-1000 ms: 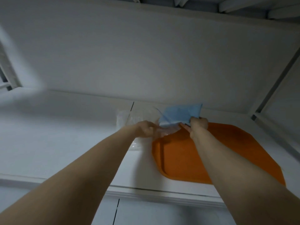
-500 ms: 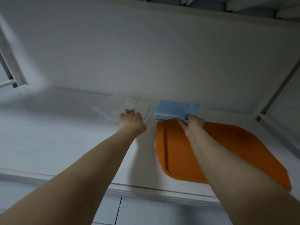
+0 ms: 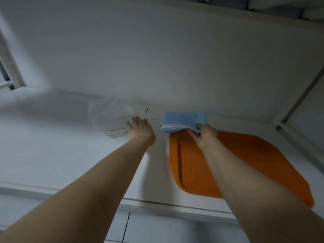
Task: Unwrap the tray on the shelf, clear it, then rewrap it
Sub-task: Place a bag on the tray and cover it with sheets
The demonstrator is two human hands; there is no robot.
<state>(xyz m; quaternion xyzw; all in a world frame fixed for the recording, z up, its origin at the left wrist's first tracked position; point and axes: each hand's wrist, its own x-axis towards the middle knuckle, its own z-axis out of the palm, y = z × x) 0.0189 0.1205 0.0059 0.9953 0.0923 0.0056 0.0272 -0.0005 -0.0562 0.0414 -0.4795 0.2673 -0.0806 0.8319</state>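
Note:
An orange tray (image 3: 245, 163) lies flat on the white shelf (image 3: 52, 155), right of centre, with nothing on its visible surface. My right hand (image 3: 204, 135) pinches the near corner of a folded light-blue cloth (image 3: 182, 121) held just beyond the tray's far-left corner. A clear plastic bag (image 3: 110, 120) lies on the shelf to the left. My left hand (image 3: 140, 130) rests on the bag's right edge, fingers curled over it; whether they grip the bag is hidden by the back of the hand.
The shelf's white back wall (image 3: 157, 58) rises just behind the bag and cloth. A white upright post (image 3: 298, 95) stands at the right, another at the far left (image 3: 8, 64). The shelf's front edge (image 3: 157, 206) runs under my forearms.
My left hand has carried the clear bag leftward off the tray and onto the shelf. My right hand has kept the blue cloth and drawn it slightly back from the bag.

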